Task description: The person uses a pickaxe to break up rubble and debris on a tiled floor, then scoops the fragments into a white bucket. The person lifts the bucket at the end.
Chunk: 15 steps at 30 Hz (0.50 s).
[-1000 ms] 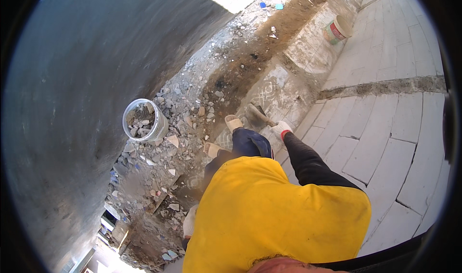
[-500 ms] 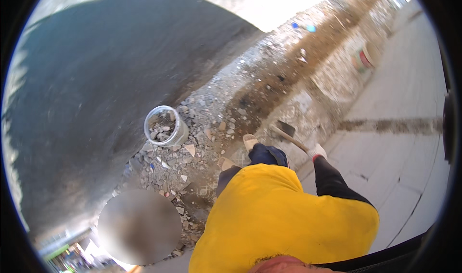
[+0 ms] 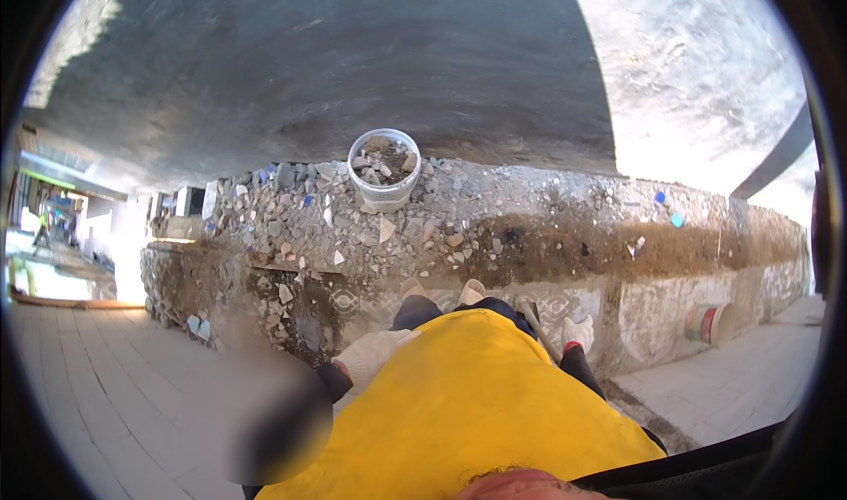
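Note:
My left hand (image 3: 375,355), in a white knit glove, rests by my left hip, fingers stretched toward the yellow shirt (image 3: 459,394) and partly hidden there. My right hand (image 3: 578,333), gloved alike with a red cuff, hangs beside my right leg; its fingers look apart, with nothing visible in them. Just left of it a wooden-handled tool (image 3: 540,331) stands tilted against my leg, seemingly free of the hand. Its head is mostly hidden; earlier it showed a dark flat blade, like a hoe. Ahead of my feet stands a white bucket (image 3: 388,195) filled with broken rubble.
Stone and tile rubble (image 3: 291,209) lies around the bucket, along a grey wall or slab (image 3: 371,68). A brown dirt strip (image 3: 565,246) runs to the right. Patterned tiles (image 3: 565,302) lie by my feet. A second bucket (image 3: 708,323) lies tipped at right. Pale planks (image 3: 97,368) cover the left.
My view has turned, bringing the rubble bucket ahead of me. My right hand has apparently let go of the tool's handle, which now leans by my leg. My left hand has come into view.

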{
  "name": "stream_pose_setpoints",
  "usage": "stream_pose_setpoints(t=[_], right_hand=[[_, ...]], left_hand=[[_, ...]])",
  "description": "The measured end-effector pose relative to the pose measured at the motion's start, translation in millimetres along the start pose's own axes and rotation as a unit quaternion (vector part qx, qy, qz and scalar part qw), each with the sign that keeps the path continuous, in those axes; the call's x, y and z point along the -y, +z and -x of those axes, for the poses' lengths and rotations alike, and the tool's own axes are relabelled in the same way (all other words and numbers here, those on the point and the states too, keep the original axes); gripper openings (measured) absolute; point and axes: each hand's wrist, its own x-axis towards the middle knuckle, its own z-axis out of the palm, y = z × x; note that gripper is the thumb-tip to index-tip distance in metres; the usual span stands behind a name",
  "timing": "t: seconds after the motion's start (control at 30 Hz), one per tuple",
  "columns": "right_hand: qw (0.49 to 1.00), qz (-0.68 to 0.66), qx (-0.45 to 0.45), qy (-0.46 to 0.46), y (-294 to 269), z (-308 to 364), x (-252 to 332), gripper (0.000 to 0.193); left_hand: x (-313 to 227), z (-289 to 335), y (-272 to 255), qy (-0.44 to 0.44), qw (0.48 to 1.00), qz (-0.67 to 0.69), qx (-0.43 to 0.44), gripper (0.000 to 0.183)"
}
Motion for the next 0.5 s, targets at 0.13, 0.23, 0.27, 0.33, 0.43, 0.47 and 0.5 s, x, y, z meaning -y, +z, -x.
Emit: stream_pose_setpoints(t=[0.13,0.23,0.27,0.33,0.43,0.47,0.5], right_hand=[[0.970,-0.145,0.151,-0.124,33,-41,40,0.072],[0.910,-0.156,0.328,-0.201,56,-55,76,0.061],[0.901,-0.159,0.322,-0.243,61,-55,90,0.060],[0.910,-0.140,0.286,-0.265,70,-47,123,0.057],[0.883,-0.162,0.350,-0.269,67,-33,163,0.052],[0.879,-0.183,0.357,-0.258,67,-27,172,0.051],[0.870,-0.171,0.362,-0.289,67,-22,180,0.046]], left_hand=[[5,13,3,-0.024,0.998,0.010,0.058,0.069],[7,15,10,-0.009,1.000,0.023,0.006,0.070],[8,16,12,-0.009,1.000,0.019,-0.008,0.066],[9,19,18,-0.008,1.000,0.014,-0.023,0.059],[11,26,24,-0.039,0.999,-0.003,0.001,0.073],[12,29,25,-0.044,0.999,-0.001,0.000,0.077],[12,32,27,-0.049,0.999,0.002,0.004,0.081]])
